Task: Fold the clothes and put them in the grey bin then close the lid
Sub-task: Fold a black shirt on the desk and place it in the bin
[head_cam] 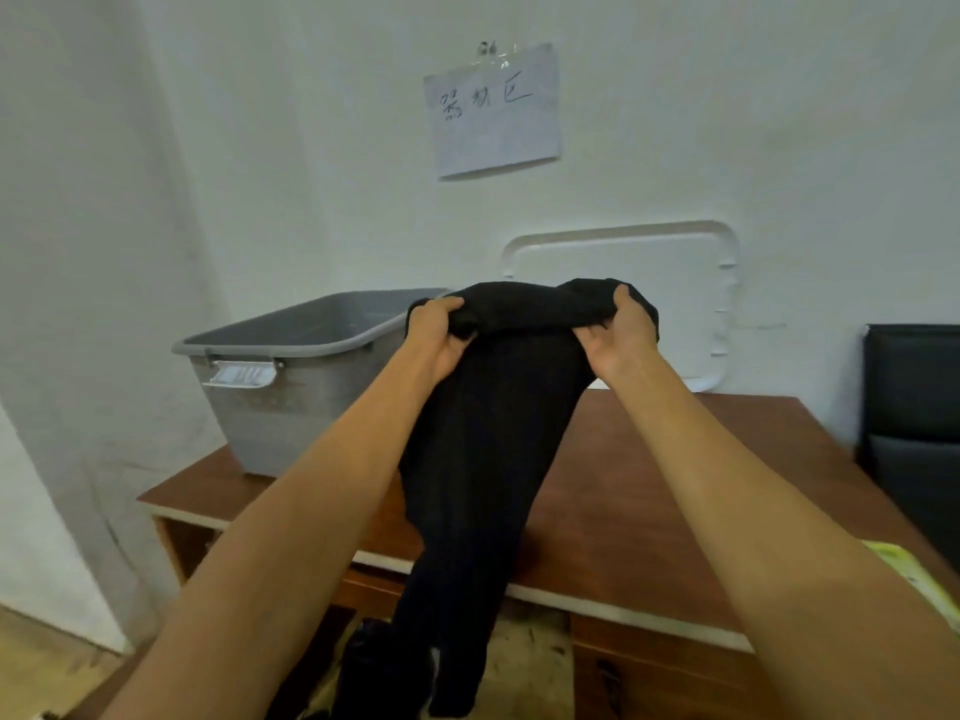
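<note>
White wall [260,148] fills the background. Reddish-brown wooden table [649,485] in front of it, pale edge strip along the near side.

Black trousers [493,433], by the look of them, are held up over the middle of the table. The top end is bunched between both hands; the rest drapes down across the tabletop and over the front edge, and the lower end splits into two legs hanging toward the floor. Not folded yet, not in the bin.

Grey bin [311,407] sits on the back-left of the table, open top, just left of the trousers. Inside is hard to see from this angle.

White lid [649,262] stands on edge at the back of the table, leaning on the wall, right of the bin and partly behind the trousers and hands.

Black padded item [914,397] at far right, beside the table; can't tell what it is.

Paper sheet [493,111] with handwritten characters is clipped to the wall above.

Left hand [441,335]: fingers curled over the bunched top of the trousers, gripping it. Right hand [618,335]: same, clamped on the other side of the bunch, thumb on the near side.

White latch handle [239,375] on the bin's near end. Yellow-green scrap [914,574] at the right edge, mostly hidden by the right forearm.
</note>
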Action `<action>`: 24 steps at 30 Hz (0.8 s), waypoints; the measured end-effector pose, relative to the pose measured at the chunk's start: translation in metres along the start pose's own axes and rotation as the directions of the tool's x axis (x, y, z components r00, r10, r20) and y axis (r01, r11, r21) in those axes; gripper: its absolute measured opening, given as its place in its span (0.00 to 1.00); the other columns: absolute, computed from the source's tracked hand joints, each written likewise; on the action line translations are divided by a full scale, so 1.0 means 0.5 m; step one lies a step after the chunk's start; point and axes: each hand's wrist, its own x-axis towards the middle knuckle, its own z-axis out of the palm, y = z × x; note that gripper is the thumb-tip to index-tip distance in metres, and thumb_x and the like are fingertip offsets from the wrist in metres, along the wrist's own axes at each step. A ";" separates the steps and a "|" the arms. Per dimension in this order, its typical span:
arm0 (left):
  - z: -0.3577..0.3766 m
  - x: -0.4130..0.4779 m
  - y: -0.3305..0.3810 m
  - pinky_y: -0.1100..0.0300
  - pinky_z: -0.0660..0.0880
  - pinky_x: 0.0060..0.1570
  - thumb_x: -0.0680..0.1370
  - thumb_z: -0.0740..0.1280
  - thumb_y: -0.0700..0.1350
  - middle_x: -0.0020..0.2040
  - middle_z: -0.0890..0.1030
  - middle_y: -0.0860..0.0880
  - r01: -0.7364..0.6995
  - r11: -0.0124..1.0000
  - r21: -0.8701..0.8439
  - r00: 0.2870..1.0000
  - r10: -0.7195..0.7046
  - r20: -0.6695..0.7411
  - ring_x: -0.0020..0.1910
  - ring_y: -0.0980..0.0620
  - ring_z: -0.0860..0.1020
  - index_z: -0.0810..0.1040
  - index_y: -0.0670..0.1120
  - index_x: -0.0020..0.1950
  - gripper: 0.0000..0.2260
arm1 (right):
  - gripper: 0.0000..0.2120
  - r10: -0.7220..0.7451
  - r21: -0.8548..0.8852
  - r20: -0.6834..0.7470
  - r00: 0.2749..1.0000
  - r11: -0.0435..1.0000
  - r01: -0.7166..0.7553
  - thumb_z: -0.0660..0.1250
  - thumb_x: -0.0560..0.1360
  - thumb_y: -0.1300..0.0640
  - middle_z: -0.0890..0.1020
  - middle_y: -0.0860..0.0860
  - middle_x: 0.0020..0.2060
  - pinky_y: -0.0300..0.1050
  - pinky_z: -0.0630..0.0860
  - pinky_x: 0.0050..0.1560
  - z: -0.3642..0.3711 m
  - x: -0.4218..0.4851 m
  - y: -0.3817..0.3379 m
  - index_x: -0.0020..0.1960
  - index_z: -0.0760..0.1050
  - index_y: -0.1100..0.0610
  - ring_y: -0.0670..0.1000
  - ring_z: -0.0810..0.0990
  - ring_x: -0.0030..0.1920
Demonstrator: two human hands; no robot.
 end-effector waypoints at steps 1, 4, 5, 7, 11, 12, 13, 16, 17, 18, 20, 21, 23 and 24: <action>0.014 0.002 -0.006 0.51 0.84 0.43 0.82 0.62 0.33 0.54 0.81 0.38 0.012 1.000 -0.019 1.000 -0.012 0.017 0.51 0.42 0.82 0.74 0.35 0.64 0.11 | 0.22 -0.028 -0.005 -0.017 0.999 1.000 0.028 0.66 0.83 0.55 0.81 0.61 0.62 0.54 0.85 0.43 -0.008 0.001 -0.021 0.76 0.68 0.59 0.61 0.84 0.55; 0.042 -0.003 -0.019 0.50 0.84 0.45 0.81 0.63 0.32 0.53 0.81 0.38 0.044 0.998 -0.047 0.995 -0.040 0.086 0.51 0.41 0.81 0.76 0.36 0.56 0.05 | 0.21 -0.116 -0.026 -0.048 0.992 0.993 0.115 0.65 0.83 0.60 0.82 0.62 0.60 0.54 0.85 0.43 -0.027 -0.013 -0.080 0.75 0.68 0.61 0.62 0.85 0.55; 0.049 -0.008 -0.021 0.50 0.84 0.46 0.81 0.63 0.32 0.53 0.81 0.38 0.055 0.997 -0.051 0.993 -0.050 0.110 0.52 0.41 0.81 0.76 0.37 0.54 0.04 | 0.21 -0.153 -0.036 -0.059 0.986 0.988 0.151 0.65 0.83 0.61 0.82 0.63 0.60 0.54 0.85 0.42 -0.030 -0.025 -0.099 0.75 0.68 0.62 0.62 0.86 0.54; 0.056 -0.024 -0.025 0.50 0.84 0.41 0.80 0.64 0.32 0.55 0.81 0.38 0.080 0.995 -0.059 0.985 -0.070 0.158 0.54 0.42 0.81 0.76 0.38 0.54 0.05 | 0.23 -0.236 -0.030 -0.100 0.967 0.972 0.234 0.65 0.82 0.65 0.81 0.64 0.61 0.55 0.85 0.42 -0.030 -0.052 -0.132 0.76 0.66 0.62 0.62 0.86 0.53; 0.050 -0.066 -0.015 0.55 0.83 0.38 0.79 0.66 0.32 0.60 0.79 0.38 0.121 0.989 -0.086 0.968 -0.099 0.231 0.58 0.42 0.80 0.75 0.39 0.59 0.09 | 0.26 -0.366 -0.021 -0.170 0.915 0.930 0.368 0.66 0.79 0.70 0.79 0.63 0.60 0.56 0.85 0.43 -0.012 -0.130 -0.181 0.75 0.66 0.62 0.63 0.84 0.54; 0.045 -0.078 -0.009 0.55 0.83 0.38 0.79 0.66 0.32 0.61 0.79 0.38 0.123 0.988 -0.088 0.965 -0.098 0.242 0.59 0.42 0.80 0.75 0.39 0.60 0.10 | 0.25 -0.390 -0.029 -0.188 0.901 0.919 0.392 0.67 0.79 0.70 0.79 0.62 0.60 0.57 0.85 0.43 -0.008 -0.152 -0.186 0.74 0.66 0.61 0.62 0.84 0.54; 0.039 -0.088 -0.002 0.55 0.83 0.38 0.79 0.66 0.32 0.61 0.79 0.38 0.124 0.988 -0.089 0.963 -0.098 0.250 0.58 0.42 0.80 0.75 0.38 0.60 0.10 | 0.25 -0.415 -0.044 -0.205 0.887 0.909 0.415 0.68 0.79 0.69 0.79 0.61 0.59 0.56 0.85 0.44 -0.004 -0.174 -0.191 0.73 0.68 0.61 0.61 0.84 0.54; 0.017 -0.118 0.017 0.55 0.83 0.39 0.80 0.67 0.34 0.59 0.80 0.38 0.141 0.987 -0.082 0.959 -0.116 0.260 0.56 0.43 0.81 0.76 0.38 0.59 0.08 | 0.21 -0.470 -0.077 -0.250 0.846 0.881 0.467 0.72 0.77 0.65 0.81 0.58 0.57 0.55 0.86 0.45 -0.004 -0.225 -0.204 0.68 0.73 0.61 0.58 0.84 0.53; 0.010 -0.127 0.022 0.55 0.83 0.39 0.80 0.67 0.35 0.58 0.80 0.39 0.150 0.986 -0.078 0.956 -0.125 0.264 0.56 0.43 0.81 0.77 0.38 0.58 0.07 | 0.18 -0.476 -0.072 -0.253 0.842 0.877 0.474 0.73 0.77 0.63 0.82 0.58 0.57 0.55 0.86 0.46 -0.003 -0.242 -0.208 0.66 0.75 0.61 0.58 0.84 0.53; 0.005 -0.138 0.028 0.54 0.83 0.39 0.81 0.68 0.36 0.58 0.80 0.39 0.155 0.986 -0.070 0.955 -0.131 0.265 0.56 0.43 0.81 0.77 0.38 0.58 0.06 | 0.16 -0.480 -0.065 -0.255 0.840 0.875 0.480 0.73 0.77 0.61 0.83 0.58 0.56 0.55 0.86 0.47 -0.004 -0.256 -0.213 0.63 0.77 0.60 0.58 0.85 0.53; -0.003 -0.154 0.038 0.52 0.84 0.41 0.81 0.68 0.37 0.60 0.80 0.39 0.145 0.988 -0.045 0.955 -0.128 0.268 0.57 0.42 0.81 0.76 0.38 0.60 0.08 | 0.11 -0.489 -0.061 -0.260 0.833 0.869 0.491 0.72 0.78 0.58 0.84 0.58 0.54 0.56 0.86 0.48 -0.003 -0.281 -0.222 0.58 0.77 0.59 0.58 0.85 0.51; -0.006 -0.157 0.044 0.51 0.85 0.43 0.81 0.68 0.38 0.61 0.80 0.39 0.138 0.990 -0.020 0.954 -0.128 0.273 0.58 0.42 0.81 0.76 0.38 0.63 0.11 | 0.09 -0.494 -0.065 -0.259 0.830 0.866 0.495 0.71 0.79 0.56 0.84 0.59 0.53 0.56 0.86 0.48 -0.001 -0.291 -0.226 0.57 0.77 0.59 0.58 0.86 0.51; -0.007 -0.170 0.054 0.46 0.84 0.49 0.80 0.69 0.40 0.62 0.80 0.39 0.132 0.989 0.070 0.949 -0.146 0.278 0.59 0.41 0.81 0.76 0.40 0.66 0.15 | 0.10 -0.509 -0.083 -0.249 0.824 0.859 0.506 0.69 0.80 0.54 0.85 0.60 0.52 0.57 0.85 0.48 0.003 -0.305 -0.232 0.57 0.77 0.60 0.59 0.86 0.50; -0.006 -0.176 0.059 0.43 0.84 0.51 0.80 0.70 0.41 0.62 0.80 0.40 0.133 0.984 0.119 0.947 -0.162 0.278 0.59 0.41 0.81 0.77 0.41 0.66 0.15 | 0.11 -0.521 -0.107 -0.242 0.818 0.853 0.511 0.69 0.81 0.53 0.85 0.60 0.52 0.58 0.85 0.48 0.006 -0.311 -0.234 0.57 0.77 0.60 0.59 0.86 0.50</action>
